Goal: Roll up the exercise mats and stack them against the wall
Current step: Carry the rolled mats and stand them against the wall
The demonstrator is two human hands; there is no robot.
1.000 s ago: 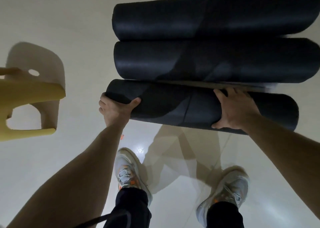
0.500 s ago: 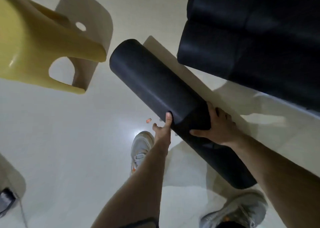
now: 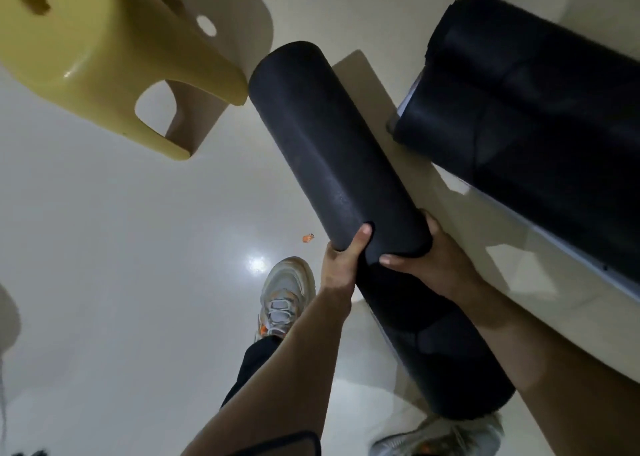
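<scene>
Looking down from head height, a person holds a rolled black exercise mat (image 3: pixel 332 164) in both bare hands above a glossy pale tiled floor (image 3: pixel 121 265). The roll runs diagonally, its far end up near the middle top of the view and its near end low on the right, close to the person's body. The left hand (image 3: pixel 341 265) wraps around the roll from its left side, thumb lying up along the dark foam, so this grip is clamped on the mat. The right hand (image 3: pixel 429 265) cups the roll from the right side, fingers curled over its surface, and this grip is also clamped on the mat. Both hands sit close together around the middle of the roll. To the upper right, two more rolled black mats (image 3: pixel 540 109) lie side by side, touching each other along their length, well apart from the held roll; a pale wall rises just behind them. At the upper left stands a yellow plastic stool (image 3: pixel 104 50), its nearest leg just beside the far end of the held mat, casting a shadow on the floor behind it. Below the hands, the person's left sneaker (image 3: pixel 285 292), light grey with orange accents, rests on the floor, with a dark trouser leg above it. The right sneaker (image 3: pixel 440 438) shows at the bottom edge, partly hidden by the mat. A small orange scrap (image 3: pixel 307 237) lies on the floor near the left hand.
</scene>
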